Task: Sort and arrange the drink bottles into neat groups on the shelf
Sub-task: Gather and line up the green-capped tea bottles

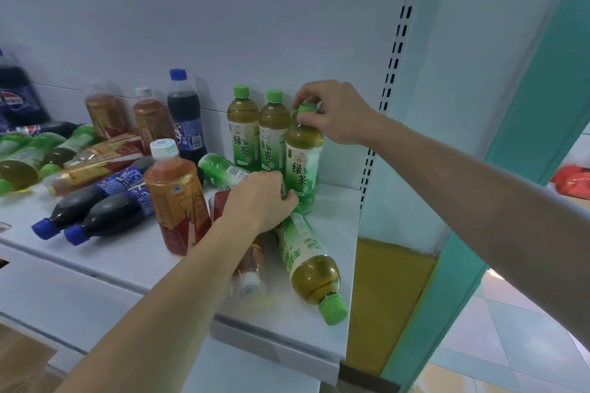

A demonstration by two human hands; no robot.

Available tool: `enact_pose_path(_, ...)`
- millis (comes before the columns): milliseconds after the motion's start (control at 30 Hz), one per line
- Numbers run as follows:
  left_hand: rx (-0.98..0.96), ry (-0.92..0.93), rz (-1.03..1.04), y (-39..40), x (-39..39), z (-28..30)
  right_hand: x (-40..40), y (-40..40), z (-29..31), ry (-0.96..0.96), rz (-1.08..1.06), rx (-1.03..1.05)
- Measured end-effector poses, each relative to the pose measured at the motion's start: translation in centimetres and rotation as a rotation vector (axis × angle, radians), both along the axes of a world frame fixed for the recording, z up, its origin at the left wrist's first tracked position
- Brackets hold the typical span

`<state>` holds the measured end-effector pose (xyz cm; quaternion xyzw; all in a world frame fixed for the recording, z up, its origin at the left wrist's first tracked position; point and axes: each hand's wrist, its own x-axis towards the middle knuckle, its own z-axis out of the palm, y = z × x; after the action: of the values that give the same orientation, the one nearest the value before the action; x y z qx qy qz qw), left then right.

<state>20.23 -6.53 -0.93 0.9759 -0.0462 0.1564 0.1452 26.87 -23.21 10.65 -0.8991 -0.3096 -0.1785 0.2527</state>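
A white back panel, a slotted upright, a teal post, perhaps pale tiled floor

Green-capped tea bottles, blue-capped dark colas, an orange-labelled white-capped bottle, white shelf.

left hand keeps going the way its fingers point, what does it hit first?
Probably the upright green tea bottle that the right hand grips by the cap. The left hand fingertips already look at its base; whether they are touching it is unclear.
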Motion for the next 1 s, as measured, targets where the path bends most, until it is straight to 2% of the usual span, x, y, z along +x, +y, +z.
enact_pose_path(200,-0.023,0.024,-0.024,0.3,-0.1,0.4,-0.4,0.6,-0.2,0.027,-0.026,-0.023)
enact_pose_path(300,-0.028,0.053,-0.083,1.0,-0.4,1.1,-2.5,-0.5,-0.8,0.019,-0.039,-0.008)
enact_pose_path(367,-0.036,0.005,-0.121,1.8,-1.4,1.2,-5.0,-1.7,-2.1,0.030,-0.056,0.004)
enact_pose_path(533,-0.026,-0.034,-0.183,3.3,-5.1,0.0,-11.7,-3.8,-7.3,0.334,-0.033,-0.188)
enact_pose_path(700,-0.171,-0.082,-0.210,3.8,-7.1,-0.9,-16.5,-3.7,-10.1,0.583,-0.074,-0.245)
enact_pose_path(867,-0.168,-0.003,-0.218,4.0,-8.6,-1.9,-19.8,-2.8,-13.1,0.381,-0.173,-0.099)
enact_pose_path(933,-0.161,0.008,-0.241,4.2,-9.0,-2.8,-20.3,-2.8,-13.1,0.306,-0.180,-0.009)
enact_pose_path(1000,-0.233,-0.014,-0.257,4.6,-9.2,-3.6,-20.3,-2.9,-11.8,0.249,-0.195,0.106)
